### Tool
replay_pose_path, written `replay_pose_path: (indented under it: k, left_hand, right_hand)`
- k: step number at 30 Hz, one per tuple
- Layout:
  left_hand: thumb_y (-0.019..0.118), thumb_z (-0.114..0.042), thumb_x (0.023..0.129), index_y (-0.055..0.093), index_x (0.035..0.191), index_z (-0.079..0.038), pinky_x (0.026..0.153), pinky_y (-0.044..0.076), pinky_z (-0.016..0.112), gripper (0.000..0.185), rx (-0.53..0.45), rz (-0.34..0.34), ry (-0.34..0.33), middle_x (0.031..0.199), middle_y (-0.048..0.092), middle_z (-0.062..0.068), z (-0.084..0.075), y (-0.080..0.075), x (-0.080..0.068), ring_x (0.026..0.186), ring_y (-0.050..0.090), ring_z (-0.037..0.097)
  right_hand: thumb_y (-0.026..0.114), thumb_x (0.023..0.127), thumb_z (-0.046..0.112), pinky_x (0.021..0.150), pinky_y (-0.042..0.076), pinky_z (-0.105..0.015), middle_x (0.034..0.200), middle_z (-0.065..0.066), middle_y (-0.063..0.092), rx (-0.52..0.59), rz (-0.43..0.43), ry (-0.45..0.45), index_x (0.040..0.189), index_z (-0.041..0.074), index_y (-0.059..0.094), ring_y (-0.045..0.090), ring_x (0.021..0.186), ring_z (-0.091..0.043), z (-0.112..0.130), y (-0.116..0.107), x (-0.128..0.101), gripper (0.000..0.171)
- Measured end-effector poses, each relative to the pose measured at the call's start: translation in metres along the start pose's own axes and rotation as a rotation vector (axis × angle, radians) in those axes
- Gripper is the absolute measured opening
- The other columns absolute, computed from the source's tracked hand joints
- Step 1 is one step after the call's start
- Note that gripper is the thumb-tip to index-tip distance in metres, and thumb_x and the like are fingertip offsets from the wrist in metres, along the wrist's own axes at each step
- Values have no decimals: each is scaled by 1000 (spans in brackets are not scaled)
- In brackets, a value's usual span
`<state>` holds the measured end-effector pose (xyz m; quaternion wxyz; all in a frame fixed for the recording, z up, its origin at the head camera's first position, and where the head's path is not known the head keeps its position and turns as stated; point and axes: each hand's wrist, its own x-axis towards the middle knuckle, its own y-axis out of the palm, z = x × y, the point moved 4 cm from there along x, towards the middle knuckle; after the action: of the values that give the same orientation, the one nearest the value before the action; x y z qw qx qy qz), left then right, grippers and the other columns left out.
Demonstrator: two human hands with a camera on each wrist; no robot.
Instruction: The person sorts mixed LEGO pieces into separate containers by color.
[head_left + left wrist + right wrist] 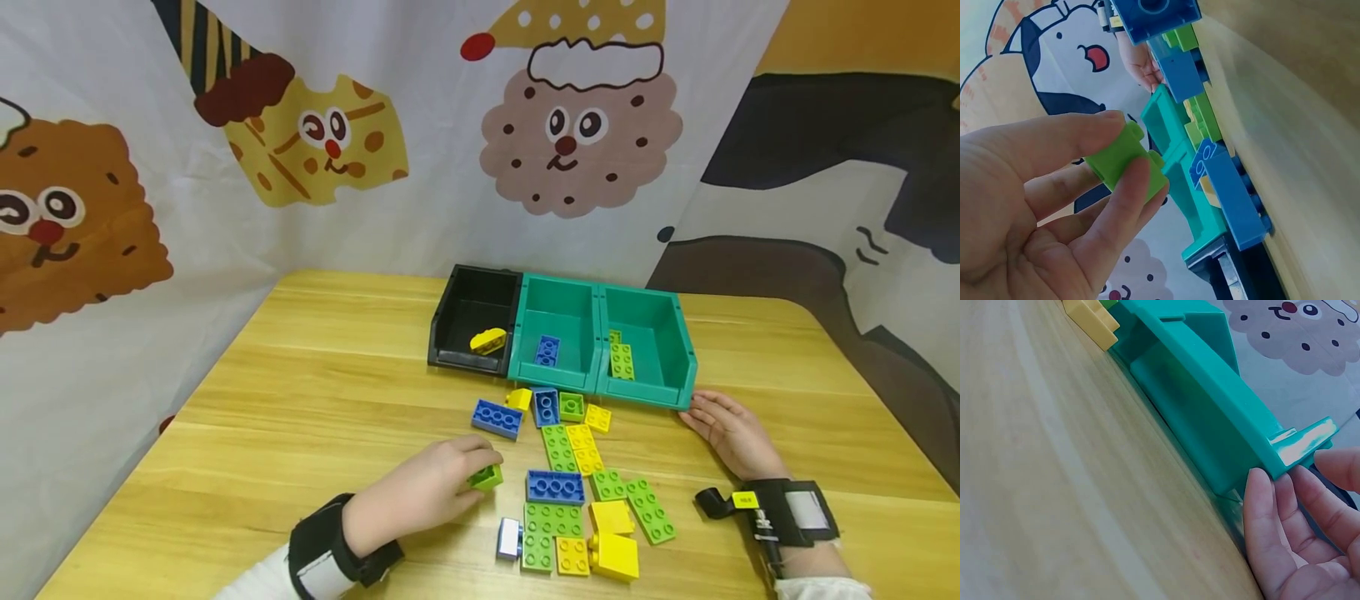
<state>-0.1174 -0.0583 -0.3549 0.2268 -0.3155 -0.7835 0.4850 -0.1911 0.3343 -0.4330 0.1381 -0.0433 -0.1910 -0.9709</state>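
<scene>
My left hand [442,483] pinches a small lime-green brick [487,477] just above the table, left of the loose pile; the left wrist view shows the same green brick [1126,161] held between thumb and fingers. My right hand [731,433] lies flat on the table with straight fingers touching the front right corner of the right teal bin [678,375]. In the right wrist view the fingertips [1260,494] press that teal bin [1210,419]. Three bins stand in a row: a black bin [450,333] with a yellow brick [487,340], a middle teal bin [525,333] with a blue brick [547,350], and the right one with green bricks [621,360].
Several blue, green and yellow bricks lie loose on the wooden table [300,400] in front of the bins, among them a blue brick [497,417], a long blue brick [555,487] and a yellow block [615,556]. A cartoon-printed cloth [300,142] hangs behind the table.
</scene>
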Motion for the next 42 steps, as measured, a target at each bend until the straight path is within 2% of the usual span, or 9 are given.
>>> replay_pose_path:
  k: [10,16,18,21,24,28,35,42]
  left_hand:
    - [69,-14,85,57,130,-12,91,51,27,46,-20,-84,-13,128,58,8,1,-6,5,110,61,18]
    - [65,-17,90,51,136,-15,93,50,28,49,11,-116,-26,131,55,9,-8,-12,23,112,59,19]
    - [63,-19,91,49,138,-16,92,50,27,49,20,-119,-12,132,54,10,-12,-13,32,111,59,18]
    - [61,-18,92,48,139,-13,85,51,19,49,8,-125,26,132,54,10,-17,-14,51,101,61,14]
    - [60,-14,92,47,139,-11,70,49,11,49,-11,-132,54,133,53,12,-17,-14,72,80,60,9]
    - [59,-12,92,48,138,-9,60,43,9,48,-1,-150,53,132,52,12,-13,-15,100,70,54,6]
    - [60,-17,93,49,138,-13,76,48,12,47,53,-167,35,130,54,8,-8,-16,143,102,59,12]
    - [58,-19,94,48,139,-14,83,46,11,46,89,-162,75,130,53,5,-29,-25,179,106,57,10]
  right_hand:
    - [32,101,-2,88,52,-24,104,-3,64,16,20,-8,108,4,63,64,97,-13,-1,-1,-2,33]
    - [32,101,-2,87,52,-24,104,-3,63,10,8,-6,108,4,63,64,96,-13,-2,-1,-2,32]
    - [33,101,-1,87,52,-24,104,-2,64,8,3,-4,108,5,63,64,96,-13,-3,-1,-2,32]
    - [34,101,-1,87,52,-24,104,-2,64,-1,-6,-2,108,5,63,64,96,-12,-3,-1,-1,31]
    - [35,101,0,87,52,-24,103,-2,64,-8,-8,6,107,6,64,64,96,-12,-4,-1,-1,30]
    - [34,101,-1,87,52,-24,103,-2,64,2,1,11,107,5,64,65,96,-12,-5,-1,0,31]
    - [34,101,-1,87,53,-24,103,-2,65,6,-2,5,107,5,64,65,96,-12,-4,-3,2,31]
    - [34,101,1,87,52,-23,103,-1,64,-8,-2,11,108,6,63,64,96,-12,-1,-2,1,30]
